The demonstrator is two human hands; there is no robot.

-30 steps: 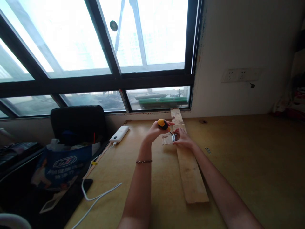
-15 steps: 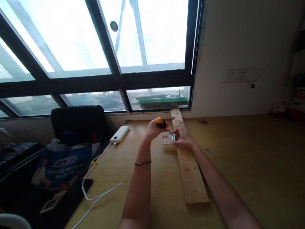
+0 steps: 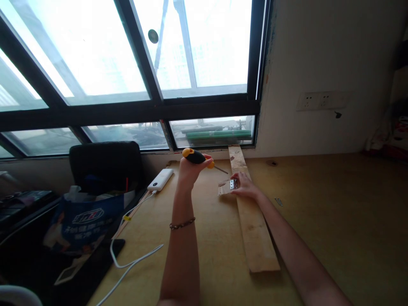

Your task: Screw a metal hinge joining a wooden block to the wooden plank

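Observation:
My left hand point(image 3: 191, 170) grips a yellow-and-black screwdriver point(image 3: 195, 156). Its thin shaft points right and slightly down, with the tip a little off the metal hinge point(image 3: 233, 183). My right hand point(image 3: 246, 185) is closed around that hinge and the small wood piece point(image 3: 224, 188) beside it, over the long wooden board point(image 3: 255, 233). The board lies lengthwise from the window sill towards me. My right fingers partly cover the hinge, so how it is fastened is hidden.
Several screws point(image 3: 279, 202) lie on the table point(image 3: 325, 221) to the right. Left are a white power bank point(image 3: 160, 179) with a white cable point(image 3: 117, 266), a blue bag point(image 3: 89, 221) and a black chair point(image 3: 103, 163). A window point(image 3: 204, 51) stands behind.
My left hand has drawn the screwdriver back to the left, away from the hinge, and its handle now lies flatter. The small wood piece has tilted slightly; my right hand stays almost in place.

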